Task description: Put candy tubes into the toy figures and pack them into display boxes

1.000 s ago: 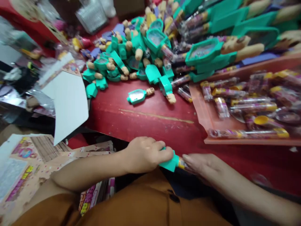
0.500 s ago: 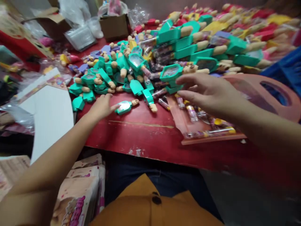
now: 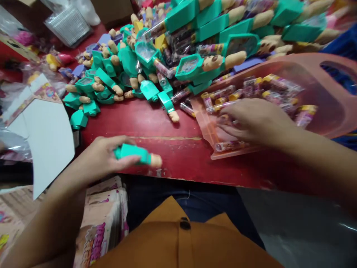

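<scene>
My left hand [image 3: 107,154] is closed around a teal plastic toy [image 3: 136,153] with a beige knob-like end, held above the front of the red table. Its flat back faces up, and the beige end points right. Over an orange translucent tray [image 3: 203,130], my right hand [image 3: 245,121] reaches down with fingers bent and thumb apart, blurred, nothing visible between them. Small clear tubes with yellow caps [image 3: 305,115] lie in the tray around it. One longer tube [image 3: 227,146] rests by the tray's near edge, below my fingers.
A large heap of similar teal toys [image 3: 128,61] spreads along the back of the red table [image 3: 167,163]. White card sheets [image 3: 52,130] lie at the left. Printed packets [image 3: 103,216] are stacked below the table edge. A blue crate [image 3: 340,42] stands at far right.
My left hand has taken up the teal toy from the table and drawn it nearer to me. My right hand has moved down from the toy heap to the tubes in the tray.
</scene>
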{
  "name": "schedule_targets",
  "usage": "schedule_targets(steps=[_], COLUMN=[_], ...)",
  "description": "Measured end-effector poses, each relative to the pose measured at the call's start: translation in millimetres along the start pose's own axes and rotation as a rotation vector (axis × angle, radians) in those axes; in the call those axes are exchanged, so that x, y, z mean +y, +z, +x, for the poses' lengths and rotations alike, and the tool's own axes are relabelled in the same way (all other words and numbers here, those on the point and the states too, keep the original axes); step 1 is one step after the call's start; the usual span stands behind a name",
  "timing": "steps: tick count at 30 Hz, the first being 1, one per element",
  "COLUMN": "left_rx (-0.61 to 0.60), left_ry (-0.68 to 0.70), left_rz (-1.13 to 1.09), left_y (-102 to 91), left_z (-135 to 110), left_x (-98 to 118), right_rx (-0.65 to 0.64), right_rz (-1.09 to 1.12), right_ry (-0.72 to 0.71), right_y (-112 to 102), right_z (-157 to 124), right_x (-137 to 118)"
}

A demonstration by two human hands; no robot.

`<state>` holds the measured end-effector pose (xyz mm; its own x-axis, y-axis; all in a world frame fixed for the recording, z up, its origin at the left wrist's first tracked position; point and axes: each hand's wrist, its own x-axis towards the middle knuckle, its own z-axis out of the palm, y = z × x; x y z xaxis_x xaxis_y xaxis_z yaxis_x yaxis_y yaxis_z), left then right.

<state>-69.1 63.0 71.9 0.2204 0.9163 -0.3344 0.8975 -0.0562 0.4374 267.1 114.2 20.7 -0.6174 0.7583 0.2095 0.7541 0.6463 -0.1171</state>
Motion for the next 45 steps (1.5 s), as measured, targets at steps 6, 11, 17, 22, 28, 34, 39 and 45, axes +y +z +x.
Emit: schedule_targets(steps=[6, 11, 17, 22, 28, 34, 39, 45], left_rx=[-0.516, -0.715, -0.657, -0.669, -0.578, -0.394, -0.247, 0.059], left_ry=[0.001, -0.120, -0.074, -0.034, 0.086, 0.428, 0.485, 0.740], left_rz=[-0.578, -1.122, -1.074, -0.840, -0.399, 0.151, 0.221, 0.454], left_y=[49.0, 116.3, 112.9, 104.9, 115.9, 117.0, 102.1, 103.9], left_z=[-23, -27, -27, -28, -42, -42, -33, -32], left_x=[22, 28, 38, 43, 50, 48, 41, 36], right_rx=[-0.097, -0.173, -0.212, -0.084, -0.315, -1.242, -0.677, -0.837], right_rz=[1.173, 1.059, 0.444, 0.194, 0.465, 1.386, 0.853, 1.188], right_ry=[0.379, 0.198, -0.269, -0.522, -0.317, 0.628, 0.251, 0.445], right_y=[-3, 4, 1, 3, 9, 22, 13, 20], right_z=[-23, -50, -54, -50, -64, -64, -59, -64], right_x=[-49, -69, -72, -85, -103, -111, -113, -121])
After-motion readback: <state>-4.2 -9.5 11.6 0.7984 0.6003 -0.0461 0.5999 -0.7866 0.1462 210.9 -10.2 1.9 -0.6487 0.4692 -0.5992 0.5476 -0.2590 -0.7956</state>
